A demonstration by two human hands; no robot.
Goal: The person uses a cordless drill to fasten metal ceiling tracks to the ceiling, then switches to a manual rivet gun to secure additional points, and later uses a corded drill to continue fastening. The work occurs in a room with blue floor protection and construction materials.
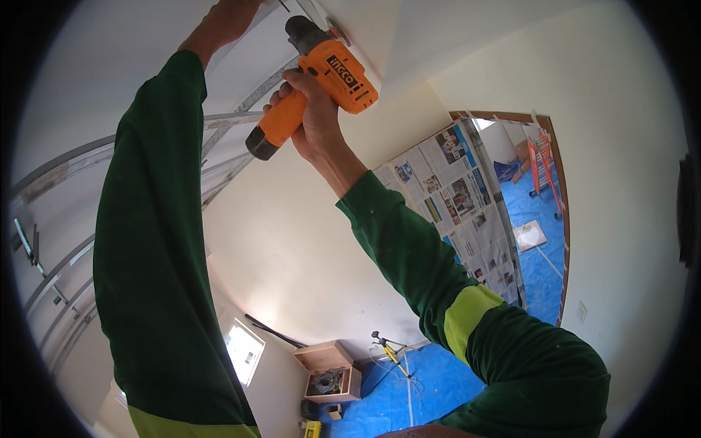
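Observation:
An orange and black cordless drill (339, 77) is gripped by its handle in my right hand (319, 117), raised overhead with the black chuck pointing up and to the left. My left hand (228, 20) reaches up at the top edge, left of the drill's chuck. Its fingers are cut off by the picture's edge, so what they touch is hidden. Thin metal ceiling channels (244, 118) run close behind both hands. Whether a bit in the chuck meets the metal cannot be made out.
More metal framing (62, 157) crosses the upper left. A newspaper-covered door (456, 201) stands beside the doorway, with an orange ladder (542, 164) beyond. Below are an open wooden box (347, 385), a yellow tripod (396, 358) and blue floor sheeting (445, 387).

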